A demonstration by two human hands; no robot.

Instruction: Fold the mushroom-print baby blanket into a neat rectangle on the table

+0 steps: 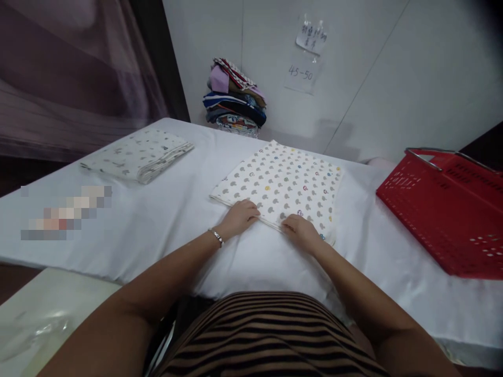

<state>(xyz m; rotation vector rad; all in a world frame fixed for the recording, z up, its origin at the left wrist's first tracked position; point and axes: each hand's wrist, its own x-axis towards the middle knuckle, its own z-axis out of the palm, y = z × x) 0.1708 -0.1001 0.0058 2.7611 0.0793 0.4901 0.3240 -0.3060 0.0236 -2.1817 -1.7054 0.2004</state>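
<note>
A white cloth point(286, 180) with grey and coloured mushroom-like prints lies folded and flat on the white-covered table point(188, 209). My left hand point(240, 215), with a bracelet at its wrist, has its fingers closed on the cloth's near edge, left of the middle. Further right along that same edge, my right hand point(301, 231) pinches the cloth, its fingertips bent over the border. A short stretch of edge shows between both hands. To the left lies another folded white cloth point(137, 154) with a small pattern.
At the right stands a red plastic basket point(444, 209) with a metal handle. Several folded clothes point(236, 99) are stacked beyond the table's back edge, against the wall. A blurred-out patch covers something at the table's left. Paper signs point(310, 39) hang on the wall.
</note>
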